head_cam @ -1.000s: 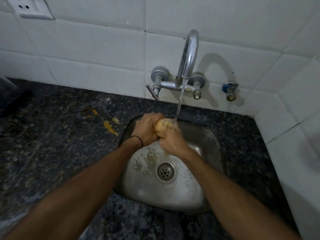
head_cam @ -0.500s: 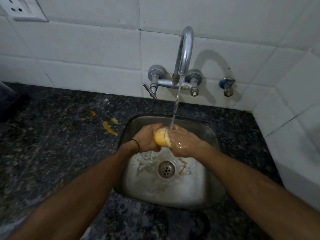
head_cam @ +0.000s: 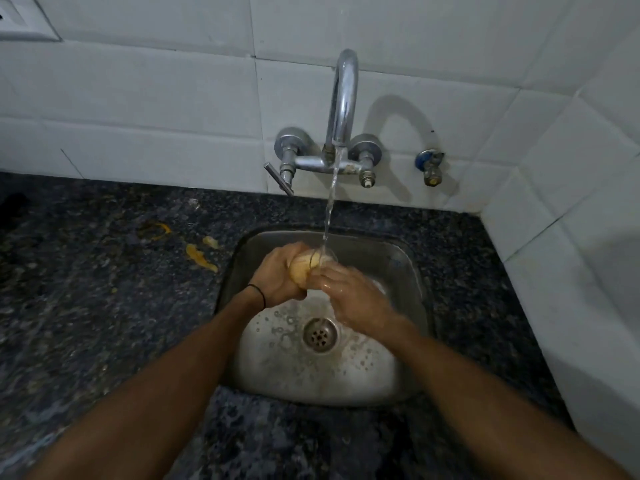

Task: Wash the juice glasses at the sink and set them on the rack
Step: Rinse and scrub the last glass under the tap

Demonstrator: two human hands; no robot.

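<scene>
While left hand (head_cam: 280, 275) grips glass (head_cam: 306, 266), right-hand fingers (head_cam: 332, 277) rub rim

Glass (head_cam: 320, 260) mostly hidden by both hands. Right hand (head_cam: 349, 296) motion-blurred, finger pose unclear. Wall socket (head_cam: 24, 20) cut off by top-left edge. Rack out of frame.

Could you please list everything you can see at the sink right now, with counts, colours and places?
juice glass: one, clear with yellow residue, held under the water stream
tap: one, chrome, on the wall, running
small valve: one, blue-capped, right of the tap
sink: one, steel, set in the counter
counter: one, dark speckled, with orange smears left of the sink
wall socket: one, white, top left
hands: left hand grips the glass; right hand at its mouth
</scene>
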